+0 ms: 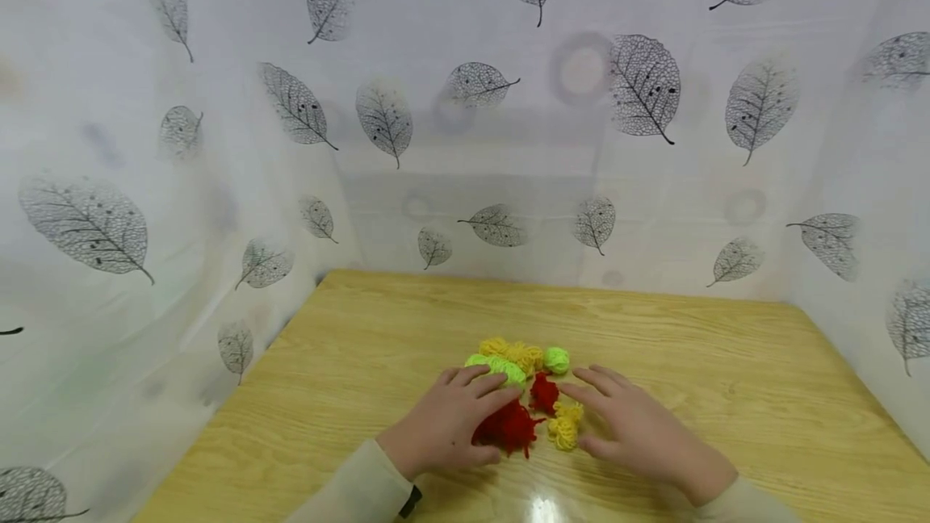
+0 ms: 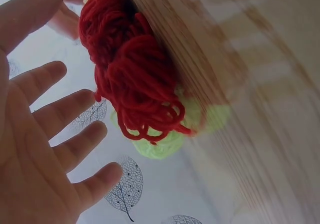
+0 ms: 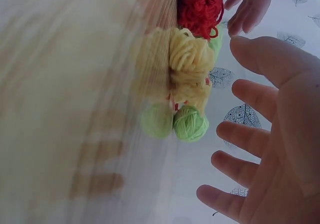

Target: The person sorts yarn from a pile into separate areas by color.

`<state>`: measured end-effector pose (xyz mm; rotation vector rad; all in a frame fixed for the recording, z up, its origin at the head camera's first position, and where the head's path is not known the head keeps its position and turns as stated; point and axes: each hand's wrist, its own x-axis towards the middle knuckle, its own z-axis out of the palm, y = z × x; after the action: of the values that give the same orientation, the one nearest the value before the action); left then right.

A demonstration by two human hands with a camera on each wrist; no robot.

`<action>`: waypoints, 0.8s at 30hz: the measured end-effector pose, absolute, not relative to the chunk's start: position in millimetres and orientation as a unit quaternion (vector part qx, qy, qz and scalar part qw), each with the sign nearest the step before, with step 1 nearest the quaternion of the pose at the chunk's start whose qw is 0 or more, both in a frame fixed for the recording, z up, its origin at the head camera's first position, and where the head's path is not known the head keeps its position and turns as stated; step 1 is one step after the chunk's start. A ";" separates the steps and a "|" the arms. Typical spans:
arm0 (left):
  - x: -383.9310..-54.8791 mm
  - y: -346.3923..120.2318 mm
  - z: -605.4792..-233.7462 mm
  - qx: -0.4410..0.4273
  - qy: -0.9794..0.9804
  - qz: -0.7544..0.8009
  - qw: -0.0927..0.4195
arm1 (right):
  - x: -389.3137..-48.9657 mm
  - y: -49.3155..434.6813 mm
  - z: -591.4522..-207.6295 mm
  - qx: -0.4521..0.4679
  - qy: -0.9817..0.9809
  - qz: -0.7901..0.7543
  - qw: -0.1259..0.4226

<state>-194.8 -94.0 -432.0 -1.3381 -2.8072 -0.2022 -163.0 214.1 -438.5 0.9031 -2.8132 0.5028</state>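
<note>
Bundles of yarn lie in a small cluster on the table between my two hands. My left hand (image 1: 454,422) hovers with spread fingers over the left side, partly covering the larger red yarn bundle (image 1: 510,431) in the head view. Behind that are a larger green bundle (image 1: 501,368) and a larger yellow one (image 1: 514,353). To the right sit a small green ball (image 1: 556,360), a small red bundle (image 1: 543,393) and a small yellow bundle (image 1: 565,426). My right hand (image 1: 639,430) is beside these, fingers spread and holding nothing. Both wrist views show bare palms facing the yarn.
The wood-grain table (image 1: 349,361) has a glossy top that reflects the yarn. A pale curtain (image 1: 465,152) printed with dark leaf skeletons surrounds its back and sides. Light glares off the table (image 1: 543,509) near its front.
</note>
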 end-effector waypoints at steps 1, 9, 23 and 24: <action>-194.9 -93.6 -432.0 -0.431 -0.900 -0.063 0.011 | -164.0 212.5 -437.8 0.301 -0.936 0.170 0.068; -195.7 -85.6 -432.8 -0.455 -0.888 -0.062 0.016 | -176.9 196.9 -435.0 0.294 -0.937 0.187 0.021; -197.9 -76.4 -437.1 -0.461 -0.884 -0.067 0.022 | -204.1 174.0 -444.2 0.301 -0.936 0.181 -0.012; -198.4 -76.1 -437.2 -0.460 -0.885 -0.072 0.019 | -205.4 172.8 -444.3 0.299 -0.937 0.180 -0.013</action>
<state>-198.4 -76.1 -437.2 -1.4269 -2.7472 -0.2226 -205.4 172.8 -444.3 0.9481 -2.9679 0.5702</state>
